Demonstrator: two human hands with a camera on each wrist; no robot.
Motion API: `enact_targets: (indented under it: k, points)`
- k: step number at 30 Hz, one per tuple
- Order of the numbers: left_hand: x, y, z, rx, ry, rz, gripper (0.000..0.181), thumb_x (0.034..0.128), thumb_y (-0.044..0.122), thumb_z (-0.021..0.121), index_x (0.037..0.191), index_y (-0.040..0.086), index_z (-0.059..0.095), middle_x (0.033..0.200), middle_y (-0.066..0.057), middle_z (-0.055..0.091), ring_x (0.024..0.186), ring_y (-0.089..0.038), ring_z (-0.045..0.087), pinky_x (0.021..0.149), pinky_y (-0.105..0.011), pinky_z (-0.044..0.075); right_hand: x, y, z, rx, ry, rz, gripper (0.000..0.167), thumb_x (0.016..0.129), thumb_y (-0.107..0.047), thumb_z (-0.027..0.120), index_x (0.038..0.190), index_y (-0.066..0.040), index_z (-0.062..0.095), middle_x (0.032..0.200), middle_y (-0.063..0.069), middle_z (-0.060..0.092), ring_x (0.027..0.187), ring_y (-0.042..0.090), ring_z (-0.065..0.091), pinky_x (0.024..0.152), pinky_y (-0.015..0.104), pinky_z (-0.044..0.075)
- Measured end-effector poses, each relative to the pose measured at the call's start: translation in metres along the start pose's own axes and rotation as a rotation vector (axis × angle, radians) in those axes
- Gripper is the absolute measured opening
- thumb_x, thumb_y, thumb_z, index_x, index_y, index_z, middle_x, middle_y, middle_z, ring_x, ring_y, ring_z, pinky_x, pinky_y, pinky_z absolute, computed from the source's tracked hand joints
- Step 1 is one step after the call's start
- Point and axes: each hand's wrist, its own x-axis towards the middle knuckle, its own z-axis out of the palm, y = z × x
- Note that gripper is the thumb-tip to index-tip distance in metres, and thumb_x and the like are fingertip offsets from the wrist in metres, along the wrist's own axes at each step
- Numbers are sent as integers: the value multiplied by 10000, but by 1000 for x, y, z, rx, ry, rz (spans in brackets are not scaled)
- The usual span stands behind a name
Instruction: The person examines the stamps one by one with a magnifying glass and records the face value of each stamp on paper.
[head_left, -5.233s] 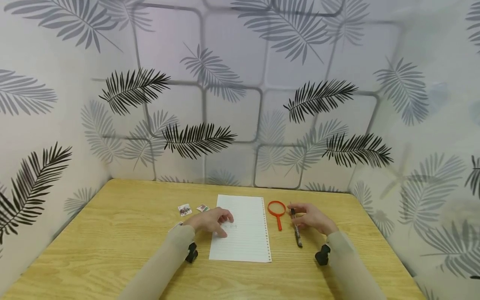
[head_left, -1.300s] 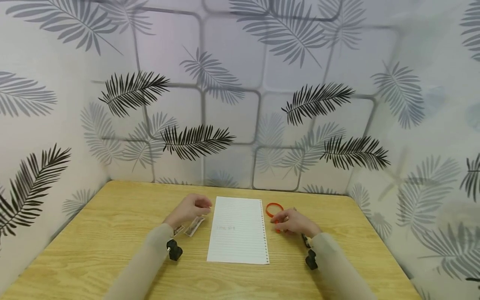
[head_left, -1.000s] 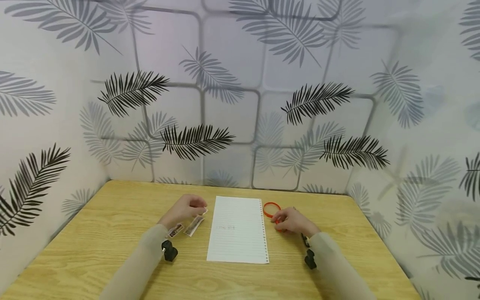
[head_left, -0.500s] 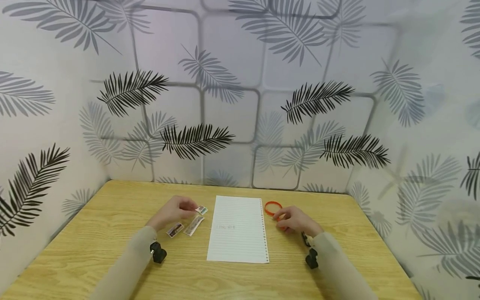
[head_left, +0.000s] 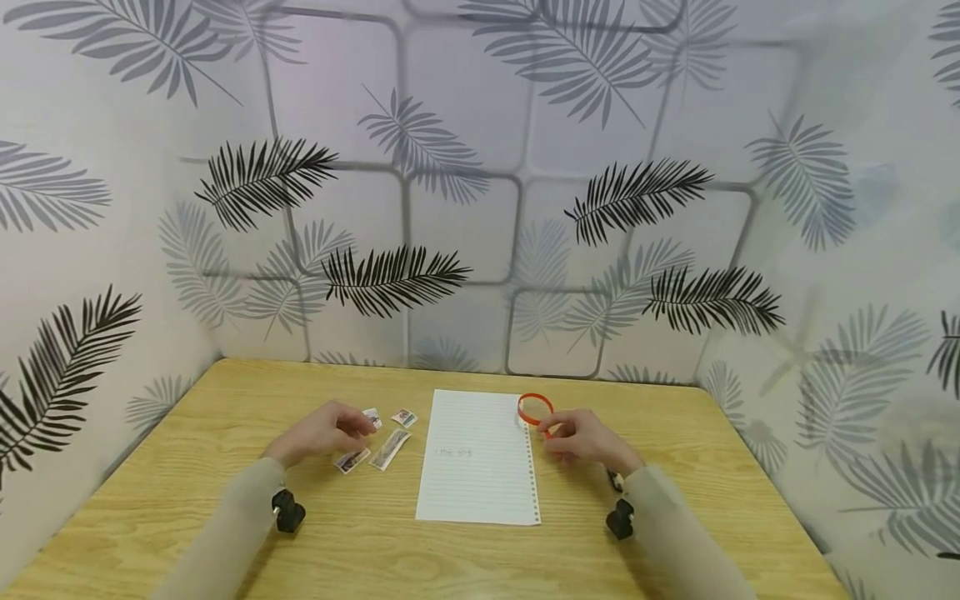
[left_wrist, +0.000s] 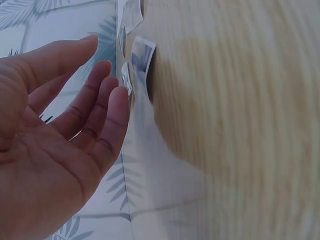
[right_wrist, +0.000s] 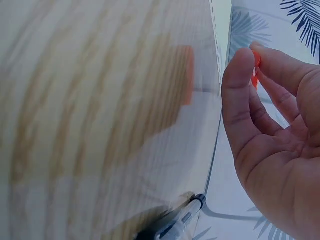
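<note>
Red round-framed magnifying glass (head_left: pixel 531 422) shifted left, overlapping white lined paper (head_left: pixel 476 483), pinched in right hand (head_left: pixel 587 437); left hand (head_left: pixel 324 430) loosely curled, grip wide.

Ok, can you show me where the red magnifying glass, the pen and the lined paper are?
Red magnifying glass (head_left: pixel 536 408): head view, middle of its round lens.
Pen (right_wrist: pixel 177 224): right wrist view, on its body.
Lined paper (head_left: pixel 480 467): head view, near the page's middle.

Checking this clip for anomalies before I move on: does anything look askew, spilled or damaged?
Nothing looks spilled. Slightly odd: one small printed card near the left hand's fingertips bends up off the table instead of lying flat.
</note>
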Motion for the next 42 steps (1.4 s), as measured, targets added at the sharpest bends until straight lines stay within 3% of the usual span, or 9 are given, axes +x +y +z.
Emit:
enact_targets:
  k: [4,13,18,23,30,37,42]
  points:
    - [-7,-1,-2,30,3,-6,300,833,20,726,1121,-54,678,1124,-213,689,1002,-278,635,851,-325,512,2,-4,4,0,1,-18,296,914,-107,684,1195,-17,657,869,115,663,692,180,630,639,320,565]
    - [-21,-2,-10,73,-41,-4,329,773,-17,726,1095,-45,668,1077,-194,681,908,-244,542,774,-256,446,2,-15,13,-23,-33,-96,280,900,-76,687,1168,2,664,866,109,672,715,157,612,664,308,566]
    - [-26,-2,-14,48,-93,-62,370,788,13,721,1150,-30,665,1117,-163,673,972,-227,551,828,-284,446,4,-25,25,-8,-76,-130,263,895,-58,690,1150,4,674,898,181,685,728,168,629,685,318,574]
    - [-26,-5,-18,49,-122,-129,416,785,12,743,1191,-10,656,1179,-129,658,1032,-210,551,882,-297,460,6,-34,39,4,-140,-153,253,892,-44,689,1141,2,680,892,221,686,712,194,635,677,351,578]
    - [-25,-9,-18,-13,-134,-162,429,788,-9,736,1208,-14,647,1202,-152,639,1024,-219,513,869,-280,435,11,-42,52,4,-162,-144,237,896,-69,694,1133,-57,696,893,170,693,697,172,636,679,373,585]
    - [-23,-7,-17,-16,-153,-137,423,789,-30,709,1207,-31,647,1016,-116,580,898,-211,435,759,-279,393,17,-51,62,17,-205,-169,262,909,-71,681,1170,-52,685,923,212,689,693,177,649,704,408,590]
    - [-22,-7,-15,-15,-135,-150,408,771,-35,709,1176,-21,667,970,-102,561,872,-208,435,731,-285,380,21,-60,70,17,-223,-187,267,915,-71,673,1181,-43,676,926,220,689,705,180,660,707,393,590]
